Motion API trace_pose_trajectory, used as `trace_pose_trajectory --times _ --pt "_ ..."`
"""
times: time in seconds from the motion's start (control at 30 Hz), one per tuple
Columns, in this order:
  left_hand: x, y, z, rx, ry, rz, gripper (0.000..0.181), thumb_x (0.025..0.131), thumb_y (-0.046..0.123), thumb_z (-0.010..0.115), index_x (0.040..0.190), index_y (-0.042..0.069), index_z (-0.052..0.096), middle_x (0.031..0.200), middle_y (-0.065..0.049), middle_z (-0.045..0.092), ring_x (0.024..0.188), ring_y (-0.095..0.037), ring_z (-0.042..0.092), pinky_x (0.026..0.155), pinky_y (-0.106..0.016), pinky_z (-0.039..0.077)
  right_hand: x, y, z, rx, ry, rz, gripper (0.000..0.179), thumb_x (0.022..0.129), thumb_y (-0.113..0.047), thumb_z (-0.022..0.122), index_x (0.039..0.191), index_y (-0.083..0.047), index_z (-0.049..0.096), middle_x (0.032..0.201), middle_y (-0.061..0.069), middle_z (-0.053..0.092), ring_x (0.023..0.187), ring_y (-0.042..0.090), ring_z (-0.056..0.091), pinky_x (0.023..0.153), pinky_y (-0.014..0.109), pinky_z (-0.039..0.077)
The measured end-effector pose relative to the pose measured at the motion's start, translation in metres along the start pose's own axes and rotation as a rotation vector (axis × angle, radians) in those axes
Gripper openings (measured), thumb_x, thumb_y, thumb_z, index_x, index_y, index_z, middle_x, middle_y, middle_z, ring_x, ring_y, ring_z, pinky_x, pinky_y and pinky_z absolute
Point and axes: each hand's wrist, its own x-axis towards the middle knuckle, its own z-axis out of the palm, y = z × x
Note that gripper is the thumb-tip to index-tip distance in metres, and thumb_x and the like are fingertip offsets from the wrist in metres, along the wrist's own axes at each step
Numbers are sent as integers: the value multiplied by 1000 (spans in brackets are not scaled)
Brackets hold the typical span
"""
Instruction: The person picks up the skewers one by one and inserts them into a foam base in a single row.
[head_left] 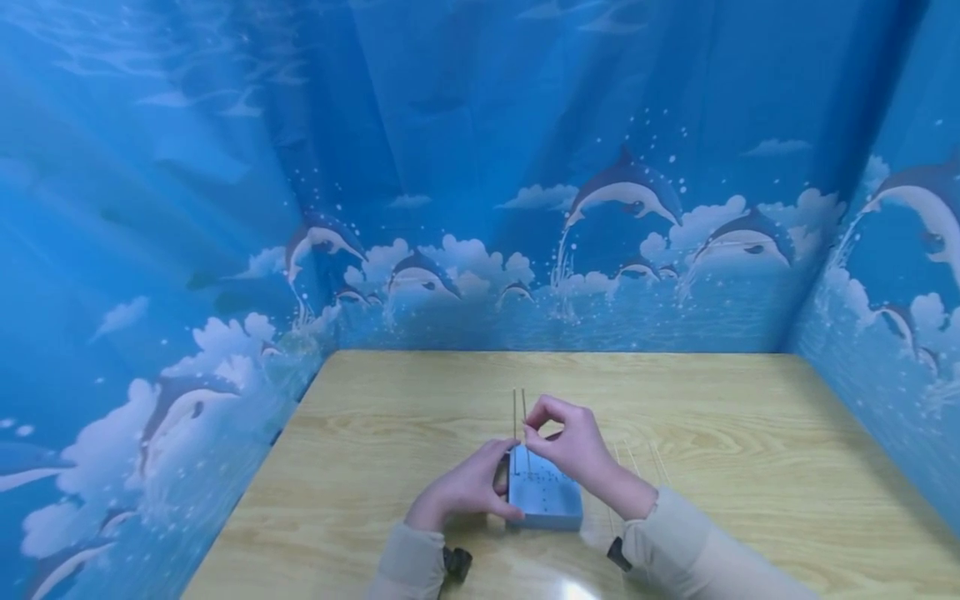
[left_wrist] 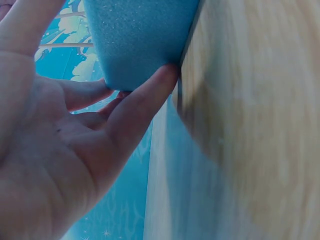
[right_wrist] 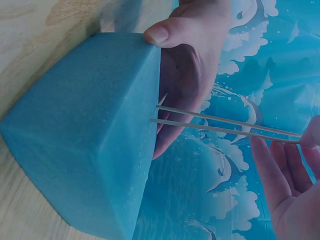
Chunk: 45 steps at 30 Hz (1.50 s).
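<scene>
A blue foam block (head_left: pixel 547 502) with small holes in its top sits on the table. My left hand (head_left: pixel 467 487) holds its left side, the thumb at the near corner and the fingers toward the far end. Two thin wooden sticks stand up from the block near its left edge. My right hand (head_left: pixel 576 446) pinches the right-hand stick (head_left: pixel 523 407) between thumb and fingers, above the block. Beside it the other stick (head_left: pixel 514 417) stands untouched. In the right wrist view, the pinched stick (right_wrist: pixel 200 127) bows slightly and both lower ends meet the foam block (right_wrist: pixel 75 100).
Several loose thin sticks (head_left: pixel 631 457) lie on the wooden table (head_left: pixel 750 467) to the right, partly hidden by my right forearm. A blue curtain (head_left: pixel 465 167) printed with dolphins surrounds the table at the back and sides.
</scene>
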Motion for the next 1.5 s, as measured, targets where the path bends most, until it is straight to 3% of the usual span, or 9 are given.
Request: trace_pose_trajectory --times 0.7,1.13,1.5 --pt "0 3 -1 -6 -18 -25 108 66 39 89 153 13 31 150 -7 43 139 -26 42 118 -47 37 -1 2 -1 -24 -15 -40 6 84 -1 67 87 -5 66 86 3 69 86 17 67 64 19 60" --pt "0 1 1 8 -3 -14 112 64 40 90 153 9 30 150 -9 43 139 -26 42 119 -47 35 -2 8 4 -47 -13 3 12 82 1 68 86 -10 65 86 0 70 87 18 67 66 19 60" --pt "1 1 1 7 -8 -13 113 64 42 90 153 8 30 150 -10 43 139 -27 43 118 -48 36 -3 10 -4 -24 -47 26 12 86 -1 69 96 -9 68 90 4 72 87 22 70 67 19 61"
